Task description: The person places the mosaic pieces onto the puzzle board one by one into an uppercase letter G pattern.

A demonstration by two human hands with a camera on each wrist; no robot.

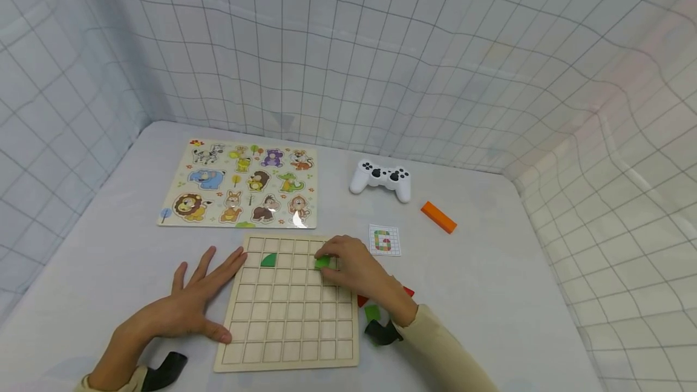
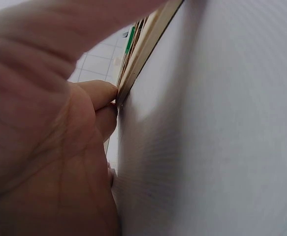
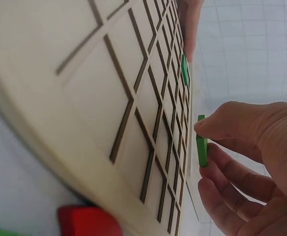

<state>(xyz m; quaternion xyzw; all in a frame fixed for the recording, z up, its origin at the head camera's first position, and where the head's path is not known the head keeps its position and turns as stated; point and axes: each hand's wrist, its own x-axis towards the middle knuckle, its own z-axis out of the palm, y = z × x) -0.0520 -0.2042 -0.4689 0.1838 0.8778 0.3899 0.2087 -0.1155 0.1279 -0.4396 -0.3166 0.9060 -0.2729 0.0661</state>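
A square wooden grid board (image 1: 288,313) lies in front of me. In its second row sits a dark green quarter-round tile (image 1: 269,260). My left hand (image 1: 187,304) is spread at the board's left side, with thumb and fingertips touching its edge. Between thumb and fingers my right hand (image 1: 354,268) pinches a light green tile (image 3: 202,142), held on edge over the board's upper right in the right wrist view. Beneath the right forearm, red tiles (image 1: 362,300) and a green tile (image 1: 373,313) lie beside the board, partly hidden.
Behind the board lies an animal picture puzzle (image 1: 247,183). A white game controller (image 1: 381,179) and an orange block (image 1: 438,217) are at the back right. A small card (image 1: 384,240) with a coloured G pattern lies right of the board. Grid-patterned cloth (image 1: 327,47) walls the table.
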